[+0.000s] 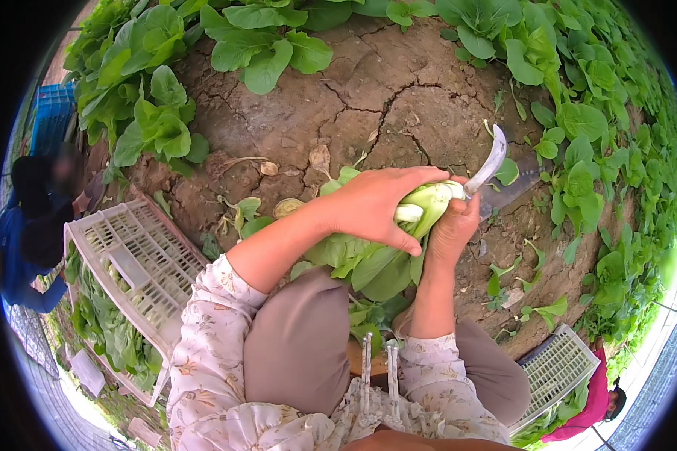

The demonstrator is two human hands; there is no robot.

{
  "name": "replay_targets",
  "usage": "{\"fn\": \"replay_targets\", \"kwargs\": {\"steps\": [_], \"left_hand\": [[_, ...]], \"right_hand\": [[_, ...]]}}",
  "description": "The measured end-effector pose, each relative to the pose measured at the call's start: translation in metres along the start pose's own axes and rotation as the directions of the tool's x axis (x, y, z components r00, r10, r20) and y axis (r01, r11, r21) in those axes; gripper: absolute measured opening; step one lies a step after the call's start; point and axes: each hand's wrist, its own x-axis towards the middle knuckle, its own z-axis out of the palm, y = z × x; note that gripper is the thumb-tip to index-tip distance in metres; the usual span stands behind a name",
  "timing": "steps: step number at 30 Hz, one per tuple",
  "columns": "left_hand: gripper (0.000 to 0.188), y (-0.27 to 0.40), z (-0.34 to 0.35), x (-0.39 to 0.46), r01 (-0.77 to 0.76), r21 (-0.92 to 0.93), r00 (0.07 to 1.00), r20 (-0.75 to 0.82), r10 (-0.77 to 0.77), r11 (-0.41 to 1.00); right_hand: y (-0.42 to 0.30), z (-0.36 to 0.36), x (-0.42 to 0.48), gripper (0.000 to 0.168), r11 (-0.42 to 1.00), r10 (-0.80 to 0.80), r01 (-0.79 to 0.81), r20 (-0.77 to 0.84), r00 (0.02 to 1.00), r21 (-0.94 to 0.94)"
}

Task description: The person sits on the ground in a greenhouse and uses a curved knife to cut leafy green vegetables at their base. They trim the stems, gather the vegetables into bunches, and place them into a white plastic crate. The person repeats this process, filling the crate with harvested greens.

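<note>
My left hand (372,206) is wrapped over a bunch of leafy greens (381,265) with pale, thick stem bases. The stem ends point to the right, and the leaves hang down over my lap. Close against the stem ends, my right hand (454,225) holds a small knife with a curved blade (489,159), its tip pointing up and away from me. The knife's handle is hidden in my fingers. Under and behind the blade, a flat, translucent strip (516,186) lies on the soil. Loose leaves lie beneath the bunch, between my knees.
A pale plastic crate (138,256) filled with greens stands at my left; another crate (561,361) is at lower right. Leafy plants (584,124) grow on cracked soil (395,101). People are at far left and lower right. A blue crate (52,115) stands at upper left.
</note>
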Motion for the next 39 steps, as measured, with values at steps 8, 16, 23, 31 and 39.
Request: {"fn": "replay_targets", "kwargs": {"steps": [8,16,23,31,39], "left_hand": [[0.065,-0.04,-0.05,0.026,0.326,0.241,0.943,-0.012,-0.333,0.914],[0.036,-0.159,-0.144,0.056,0.404,0.91,0.707,-0.246,-0.663,0.094],[0.042,-0.222,-0.21,0.002,0.643,0.765,0.624,-0.551,-0.554,-0.037],[0.048,-0.238,-0.209,-0.012,0.71,0.696,0.648,-0.591,-0.481,0.101],[0.041,-0.247,-0.215,-0.018,0.739,0.646,0.654,-0.621,-0.432,0.192]], "right_hand": [[0.038,0.012,0.026,0.05,0.965,0.146,-0.152,-0.044,0.988,-0.213],[0.119,0.046,0.079,0.045,0.71,0.283,-0.044,0.228,0.932,-0.703],[0.172,0.165,0.147,0.044,0.872,0.296,-0.018,0.499,0.815,-0.489],[0.21,0.254,0.207,0.04,0.834,0.361,-0.008,0.535,0.764,-0.551],[0.212,0.261,0.224,0.04,0.635,0.409,0.199,0.544,0.733,-0.746]]}}
